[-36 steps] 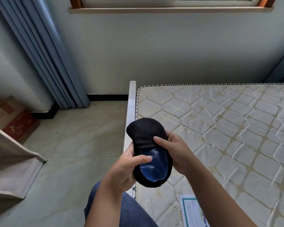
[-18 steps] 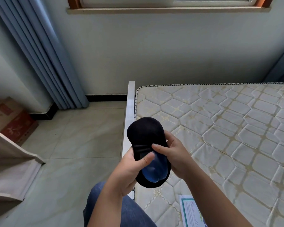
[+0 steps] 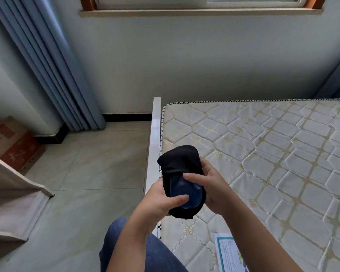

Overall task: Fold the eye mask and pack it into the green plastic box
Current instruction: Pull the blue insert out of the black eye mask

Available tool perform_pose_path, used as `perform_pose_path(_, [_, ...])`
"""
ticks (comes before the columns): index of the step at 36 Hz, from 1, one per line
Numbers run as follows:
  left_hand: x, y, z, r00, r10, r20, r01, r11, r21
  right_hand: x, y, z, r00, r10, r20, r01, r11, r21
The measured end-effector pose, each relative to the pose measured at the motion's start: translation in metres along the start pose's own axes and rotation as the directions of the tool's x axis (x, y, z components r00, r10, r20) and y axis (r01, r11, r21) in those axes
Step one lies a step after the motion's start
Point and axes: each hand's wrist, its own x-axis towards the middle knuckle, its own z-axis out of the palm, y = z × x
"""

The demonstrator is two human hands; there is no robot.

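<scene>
Both hands hold a soft black fabric eye mask with a glossy blue inner pad (image 3: 180,169) in the air above the near left corner of a cream quilted mattress with a gold diamond pattern (image 3: 263,154). The left hand (image 3: 161,201) grasps the mask's lower end with its thumb laid across the blue pad, while the right hand (image 3: 210,185) clasps the mask from the right side with its thumb on the pad's upper part. The mask stands roughly upright, its black top end folded over toward the pad, just beside the white bed frame rail (image 3: 154,138).
</scene>
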Motion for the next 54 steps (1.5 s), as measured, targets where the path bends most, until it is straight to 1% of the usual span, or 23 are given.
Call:
perform_pose_path(6, [-0.001,0.000,0.001,0.998,-0.017,-0.064,0.017,1.000,0.008,-0.002,-0.002,0.001,0.992,0.045,0.117,-0.045,0.999,0.005])
perform_pose_path(9, [-0.002,0.001,0.000,0.997,-0.030,-0.064,0.029,1.000,-0.010,-0.002,-0.003,0.001,0.989,0.058,0.139,-0.062,0.998,0.027])
perform_pose_path(12, [-0.004,0.003,-0.003,0.999,-0.040,-0.003,0.040,0.998,-0.041,-0.001,0.001,0.000,0.994,0.049,0.098,-0.050,0.999,0.006])
perform_pose_path(15, [-0.004,0.003,-0.005,0.995,-0.042,0.089,0.045,0.998,-0.035,0.000,0.006,0.001,1.000,0.019,0.023,-0.017,0.998,-0.062])
perform_pose_path(17, [-0.004,0.003,-0.004,0.993,-0.045,0.112,0.050,0.998,-0.035,-0.001,0.007,0.002,1.000,-0.003,-0.008,0.002,0.994,-0.112])
perform_pose_path(19, [-0.003,0.002,-0.003,0.992,-0.043,0.116,0.047,0.999,-0.028,-0.001,0.009,0.002,1.000,-0.007,-0.027,0.004,0.993,-0.119])
perform_pose_path(21, [-0.004,0.001,-0.003,0.994,-0.037,0.106,0.040,0.999,-0.020,-0.002,0.010,0.001,0.999,0.008,-0.032,-0.011,0.995,-0.103])
perform_pose_path(23, [-0.004,0.001,-0.003,0.995,-0.030,0.093,0.032,0.999,-0.022,-0.003,0.009,0.001,1.000,0.025,-0.005,-0.026,0.995,-0.092])
perform_pose_path(26, [-0.004,0.002,-0.002,0.998,-0.011,0.061,0.012,1.000,-0.022,-0.004,0.004,0.001,0.996,0.055,0.072,-0.044,0.988,-0.147])
perform_pose_path(28, [-0.003,0.001,-0.001,0.999,-0.007,0.031,0.008,0.999,-0.034,-0.004,0.002,0.002,0.993,0.080,0.091,-0.062,0.981,-0.186])
perform_pose_path(34, [-0.001,-0.006,0.006,0.996,-0.017,-0.092,0.010,0.997,-0.080,0.000,0.001,0.004,0.997,0.070,0.025,-0.062,0.965,-0.254])
perform_pose_path(37, [0.000,-0.007,0.006,0.992,-0.015,-0.126,0.006,0.998,-0.066,0.001,0.003,0.005,0.999,0.047,-0.008,-0.048,0.964,-0.261])
perform_pose_path(41, [-0.003,-0.003,0.001,0.996,-0.051,-0.073,0.050,0.999,-0.022,0.000,0.008,0.005,0.999,0.046,-0.025,-0.050,0.975,-0.215])
perform_pose_path(45, [-0.007,0.006,-0.006,0.997,-0.068,0.046,0.068,0.998,0.001,-0.002,0.009,0.004,0.999,0.046,0.000,-0.045,0.982,-0.181])
perform_pose_path(46, [-0.008,0.008,-0.007,0.997,-0.053,0.047,0.054,0.998,-0.023,-0.002,0.009,0.004,0.999,0.047,0.018,-0.043,0.984,-0.170])
perform_pose_path(47, [-0.008,0.010,-0.007,0.999,-0.031,0.030,0.034,0.996,-0.085,-0.003,0.009,0.004,0.998,0.050,0.040,-0.043,0.986,-0.158])
perform_pose_path(48, [-0.008,0.012,-0.007,1.000,-0.009,0.006,0.009,0.983,-0.183,-0.004,0.009,0.004,0.996,0.055,0.064,-0.044,0.987,-0.154])
perform_pose_path(50, [-0.007,0.014,-0.005,0.999,-0.001,-0.046,-0.017,0.915,-0.403,-0.005,0.008,0.004,0.991,0.078,0.111,-0.058,0.984,-0.170])
perform_pose_path(52, [-0.007,0.016,-0.004,0.994,-0.058,-0.098,-0.005,0.837,-0.548,-0.006,0.008,0.004,0.982,0.118,0.148,-0.087,0.976,-0.201])
perform_pose_path(54, [-0.005,0.015,-0.005,0.979,-0.137,-0.153,0.011,0.781,-0.624,-0.008,0.007,0.003,0.969,0.166,0.182,-0.122,0.966,-0.230])
